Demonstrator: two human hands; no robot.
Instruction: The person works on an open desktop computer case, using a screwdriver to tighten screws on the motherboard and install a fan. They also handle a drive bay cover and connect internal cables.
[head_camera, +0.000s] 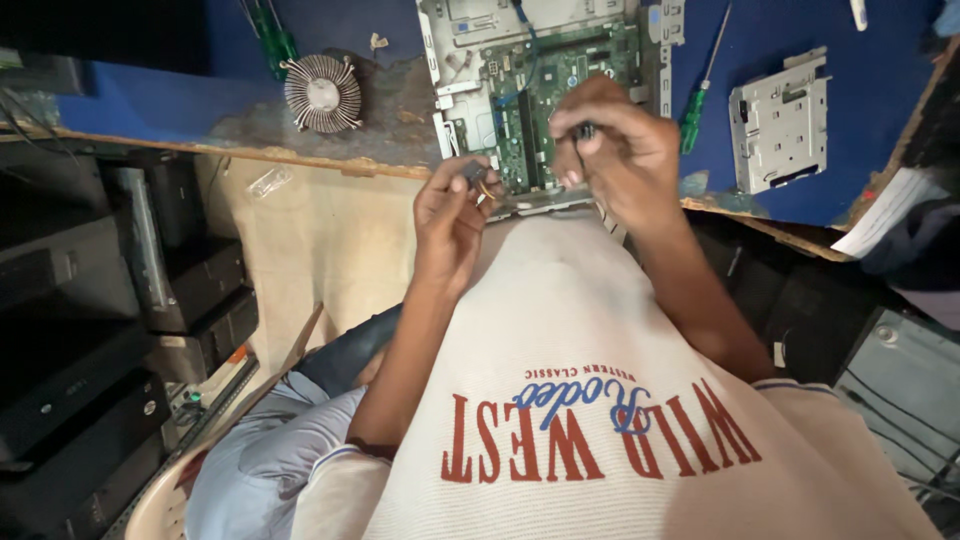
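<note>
Just before the green motherboard (560, 90) on the blue tabletop (150, 100), the left hand (450, 215) pinched a small dark connector (474, 172) while the right hand (620, 150) gripped a thin black cable (583, 135).

We spot a small clear plastic packet (270, 181), crumpled and see-through, lying on the beige surface (330, 250) just below the edge of the blue bench (150, 100), left of the middle. At the right edge, a white sheet of paper (884, 214) lies slanted over the bench corner. A small white rectangular label (778, 354) sits on a dark case (810, 310) under the bench. A small orange tag (237, 353) shows among the stacked black cases (190, 270) at the left.
</note>
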